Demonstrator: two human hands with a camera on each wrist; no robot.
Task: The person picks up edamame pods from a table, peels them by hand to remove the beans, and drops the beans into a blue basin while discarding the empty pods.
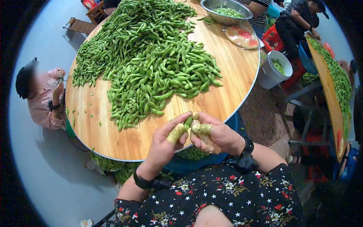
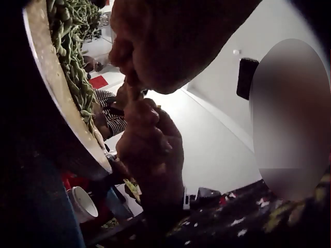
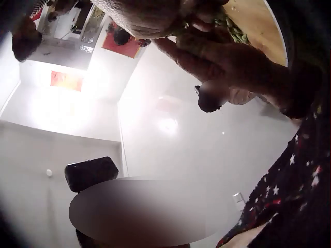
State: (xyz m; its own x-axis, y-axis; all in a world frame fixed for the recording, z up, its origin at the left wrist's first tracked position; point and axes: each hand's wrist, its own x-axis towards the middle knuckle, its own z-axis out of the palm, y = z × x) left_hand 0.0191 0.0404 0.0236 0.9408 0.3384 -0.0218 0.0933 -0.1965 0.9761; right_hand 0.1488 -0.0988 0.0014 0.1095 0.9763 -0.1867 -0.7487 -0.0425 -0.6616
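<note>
A green soybean pod (image 1: 188, 122) is held between my two hands, over the front edge of the table. My left hand (image 1: 162, 138) pinches it between thumb and fingers, with yellowish tape around the thumb. At the pod's other end, my right hand (image 1: 221, 135) grips with thumb and forefinger, the thumb also wrapped in yellowish tape. Both hands show dark in the left wrist view, fingertips meeting, and the pod is hidden there. Just beyond them lies a big heap of soybean pods (image 1: 151, 72) on the round wooden table (image 1: 230, 75).
A metal bowl (image 1: 227, 19) of shelled beans stands at the far right beside a round red-patterned mat (image 1: 242, 37). A white bucket (image 1: 274, 70) is on the floor to the right. Below the table edge sits a blue tub (image 1: 196, 162). Other people sit around.
</note>
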